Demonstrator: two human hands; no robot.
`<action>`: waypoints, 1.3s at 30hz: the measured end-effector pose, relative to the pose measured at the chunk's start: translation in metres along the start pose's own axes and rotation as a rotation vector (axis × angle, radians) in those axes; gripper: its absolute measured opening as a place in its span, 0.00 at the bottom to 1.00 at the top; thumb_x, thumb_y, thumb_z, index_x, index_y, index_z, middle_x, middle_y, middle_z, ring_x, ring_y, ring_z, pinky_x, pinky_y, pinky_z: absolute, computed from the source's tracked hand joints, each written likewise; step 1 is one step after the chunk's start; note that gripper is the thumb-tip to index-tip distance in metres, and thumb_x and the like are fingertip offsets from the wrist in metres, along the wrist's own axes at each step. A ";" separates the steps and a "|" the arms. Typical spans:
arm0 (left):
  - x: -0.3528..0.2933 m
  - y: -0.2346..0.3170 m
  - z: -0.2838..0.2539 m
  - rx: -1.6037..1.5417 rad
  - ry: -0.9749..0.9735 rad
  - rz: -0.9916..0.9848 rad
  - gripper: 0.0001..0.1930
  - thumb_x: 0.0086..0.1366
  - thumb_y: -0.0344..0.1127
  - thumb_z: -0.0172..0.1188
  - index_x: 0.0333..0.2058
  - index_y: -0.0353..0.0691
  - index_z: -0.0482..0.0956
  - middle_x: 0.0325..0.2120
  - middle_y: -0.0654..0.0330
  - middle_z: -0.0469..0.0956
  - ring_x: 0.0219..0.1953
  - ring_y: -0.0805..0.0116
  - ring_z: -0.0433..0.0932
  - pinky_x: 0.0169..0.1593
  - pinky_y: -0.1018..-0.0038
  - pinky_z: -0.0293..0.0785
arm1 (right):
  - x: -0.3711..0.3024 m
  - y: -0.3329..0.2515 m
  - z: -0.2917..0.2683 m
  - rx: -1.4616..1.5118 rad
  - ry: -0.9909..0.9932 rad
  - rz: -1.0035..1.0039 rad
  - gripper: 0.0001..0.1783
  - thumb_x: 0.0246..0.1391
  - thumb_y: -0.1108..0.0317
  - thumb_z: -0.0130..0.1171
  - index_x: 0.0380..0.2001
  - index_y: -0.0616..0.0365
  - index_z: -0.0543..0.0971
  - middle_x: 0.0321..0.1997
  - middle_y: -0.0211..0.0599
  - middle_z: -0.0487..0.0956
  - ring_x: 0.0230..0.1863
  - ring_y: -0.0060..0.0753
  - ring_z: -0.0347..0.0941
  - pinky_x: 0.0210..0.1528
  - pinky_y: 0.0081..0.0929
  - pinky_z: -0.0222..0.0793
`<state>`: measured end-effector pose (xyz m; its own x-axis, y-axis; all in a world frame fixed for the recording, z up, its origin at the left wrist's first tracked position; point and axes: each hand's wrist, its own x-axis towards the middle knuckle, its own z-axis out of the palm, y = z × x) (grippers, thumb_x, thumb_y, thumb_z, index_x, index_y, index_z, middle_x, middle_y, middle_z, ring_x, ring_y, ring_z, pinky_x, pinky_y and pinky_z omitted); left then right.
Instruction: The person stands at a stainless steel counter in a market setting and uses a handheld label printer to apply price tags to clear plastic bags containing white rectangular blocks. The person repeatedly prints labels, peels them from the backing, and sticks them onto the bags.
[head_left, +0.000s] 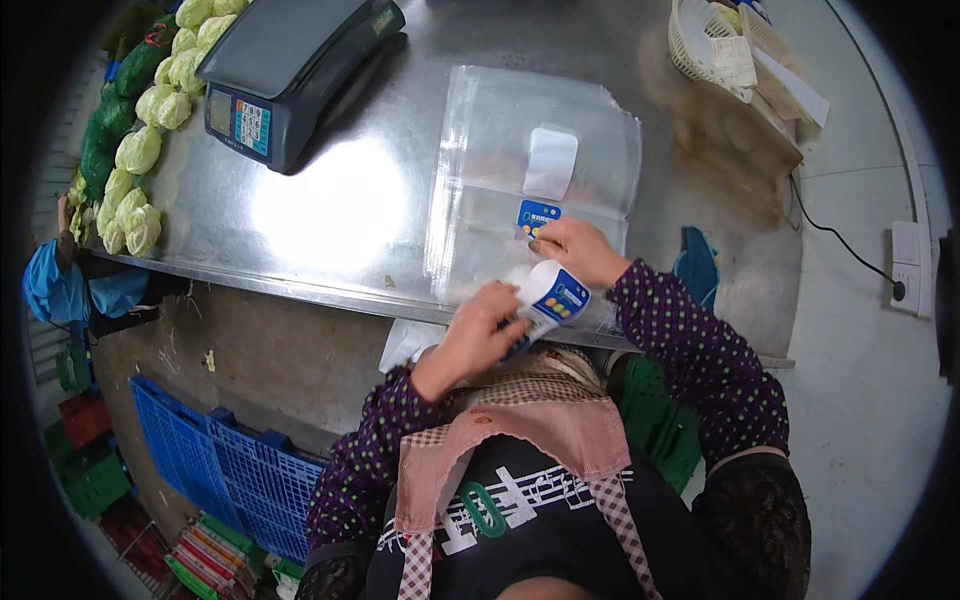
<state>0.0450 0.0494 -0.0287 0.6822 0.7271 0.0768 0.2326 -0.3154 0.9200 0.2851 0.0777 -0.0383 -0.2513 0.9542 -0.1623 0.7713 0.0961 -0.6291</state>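
Note:
At the table's front edge my left hand (pixel 472 340) is closed, somewhat blurred, around a roll of labels (pixel 563 297) printed blue and white. Just beyond it, my right hand (pixel 580 252) pinches the edge of a blue label (pixel 535 214) against the clear plastic bags (pixel 480 130). The bags lie flat in a stack on the metal table. Farther up the stack rests a white rectangular label or card (pixel 551 162). My right fingertips partly cover the blue label.
A dark digital scale (pixel 290 70) stands at back left, beside cabbages (pixel 140 150) along the table's left edge. White basket (pixel 700 45) at back right; blue cloth (pixel 697 265) by my right forearm. Blue pallet (pixel 235 460) below left. Another person's blue sleeve (pixel 55 285) shows at far left.

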 end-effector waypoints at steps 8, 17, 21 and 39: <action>0.009 -0.004 0.002 -0.041 0.051 -0.360 0.13 0.60 0.34 0.63 0.25 0.31 0.72 0.27 0.45 0.73 0.33 0.44 0.74 0.38 0.57 0.69 | 0.023 -0.039 -0.104 -0.032 0.586 -0.136 0.09 0.51 0.65 0.63 0.28 0.61 0.81 0.26 0.45 0.79 0.30 0.42 0.77 0.34 0.34 0.72; 0.012 0.004 -0.001 -0.059 0.251 -0.155 0.12 0.58 0.35 0.68 0.37 0.35 0.83 0.31 0.52 0.83 0.34 0.63 0.81 0.37 0.67 0.74 | -0.028 -0.045 -0.017 0.595 -0.041 0.177 0.16 0.49 0.61 0.69 0.37 0.63 0.84 0.32 0.44 0.84 0.31 0.29 0.79 0.36 0.26 0.73; -0.002 0.014 0.001 -0.289 0.145 -0.551 0.12 0.59 0.36 0.68 0.34 0.31 0.83 0.23 0.57 0.83 0.24 0.77 0.77 0.29 0.75 0.72 | -0.030 -0.058 -0.030 0.416 0.146 0.091 0.10 0.52 0.70 0.68 0.37 0.62 0.83 0.29 0.34 0.82 0.31 0.18 0.75 0.35 0.20 0.72; -0.042 0.021 0.001 -0.173 -0.014 -0.375 0.12 0.61 0.34 0.67 0.40 0.33 0.82 0.29 0.55 0.81 0.29 0.67 0.79 0.34 0.71 0.74 | -0.016 -0.018 0.015 -0.219 0.186 -0.100 0.19 0.41 0.57 0.71 0.36 0.51 0.78 0.39 0.31 0.76 0.43 0.45 0.74 0.41 0.42 0.71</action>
<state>0.0213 0.0116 -0.0129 0.5822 0.7633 -0.2799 0.3476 0.0775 0.9344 0.2664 0.0559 -0.0357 -0.2369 0.9704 0.0472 0.8610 0.2322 -0.4525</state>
